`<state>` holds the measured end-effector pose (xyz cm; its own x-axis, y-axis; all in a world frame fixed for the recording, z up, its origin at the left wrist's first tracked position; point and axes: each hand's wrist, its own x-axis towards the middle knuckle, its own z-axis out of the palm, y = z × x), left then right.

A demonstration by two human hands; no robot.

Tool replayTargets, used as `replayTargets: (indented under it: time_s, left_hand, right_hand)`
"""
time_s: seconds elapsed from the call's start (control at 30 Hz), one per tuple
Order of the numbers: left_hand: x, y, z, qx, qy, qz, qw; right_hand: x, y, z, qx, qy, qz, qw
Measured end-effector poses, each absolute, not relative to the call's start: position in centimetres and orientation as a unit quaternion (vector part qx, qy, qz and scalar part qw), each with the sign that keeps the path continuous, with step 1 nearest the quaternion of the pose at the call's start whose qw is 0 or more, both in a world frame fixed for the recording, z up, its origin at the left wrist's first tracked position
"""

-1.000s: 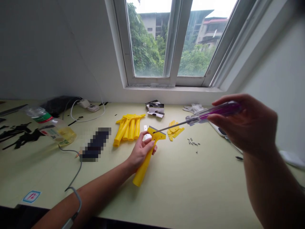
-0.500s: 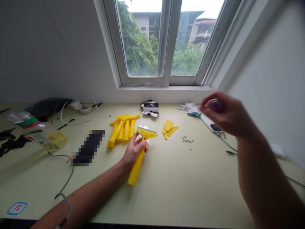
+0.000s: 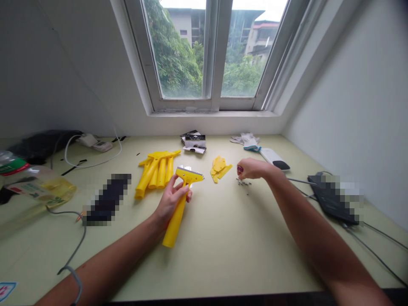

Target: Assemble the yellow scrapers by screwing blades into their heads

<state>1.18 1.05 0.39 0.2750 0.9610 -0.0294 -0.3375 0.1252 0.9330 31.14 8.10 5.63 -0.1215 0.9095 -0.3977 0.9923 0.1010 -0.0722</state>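
My left hand [image 3: 170, 196] is wrapped around the neck of a yellow scraper [image 3: 174, 224], whose wide head with a thin metal edge points away from me. My right hand [image 3: 251, 168] is closed on a screwdriver [image 3: 240, 169]; only the round purple-red end of its handle shows, the rest being hidden by the fingers. Just under that hand lie several small screws [image 3: 245, 183]. Between the hands, further back, is a pile of flat yellow plastic pieces [image 3: 219, 167]. Several more yellow scraper handles [image 3: 156, 172] are stacked left of the held scraper.
Small black-and-white boxes [image 3: 195, 142] stand below the window. White gloves [image 3: 247, 140] and a white device [image 3: 274, 159] lie at the back right. On the left are a bottle of yellow liquid [image 3: 38, 185] and a pixelated dark object [image 3: 108, 199]; a dark device [image 3: 331, 199] with cables sits right.
My right hand has come down and left from above the table to the screws, carrying the screwdriver. My left hand keeps its hold on the scraper. The view has shifted slightly right.
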Motion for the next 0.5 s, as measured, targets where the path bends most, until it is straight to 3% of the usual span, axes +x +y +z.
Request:
replayTargets:
  time_s: [0.3, 0.5]
  left_hand:
    - [1.0, 0.9, 0.4, 0.448, 0.345, 0.479, 0.672]
    - [1.0, 0.9, 0.1, 0.455, 0.34, 0.479, 0.669]
  right_hand:
    - [30.4, 8.3, 3.8, 0.642, 0.741, -0.137, 0.142]
    - [30.0, 7.7, 5.1, 0.619, 0.766, -0.135, 0.103]
